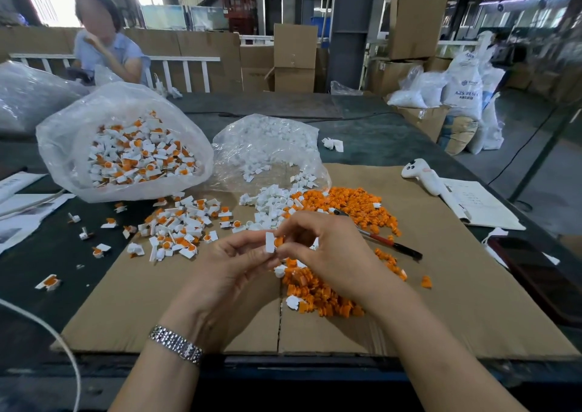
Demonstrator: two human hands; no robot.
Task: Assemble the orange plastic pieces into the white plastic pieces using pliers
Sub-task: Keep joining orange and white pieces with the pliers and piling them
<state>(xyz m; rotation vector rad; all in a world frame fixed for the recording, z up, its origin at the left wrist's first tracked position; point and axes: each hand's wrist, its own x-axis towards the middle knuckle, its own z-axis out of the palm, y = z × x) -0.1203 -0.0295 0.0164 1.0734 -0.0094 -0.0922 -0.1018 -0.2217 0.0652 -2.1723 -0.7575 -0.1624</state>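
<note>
Both hands pinch one part: left hand point(234, 260) holds white piece point(270, 243), right hand point(318, 248) seats orange piece point(279, 241). Pliers point(382, 238), beyond the right hand, likely needed next.

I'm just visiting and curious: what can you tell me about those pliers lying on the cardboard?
The pliers lie flat on the cardboard, right of both hands and untouched. They are slim, with a metal nose among the orange pieces and long handles, red nearer the nose and black at the far ends. The jaws look closed, though pieces partly hide them.
</note>
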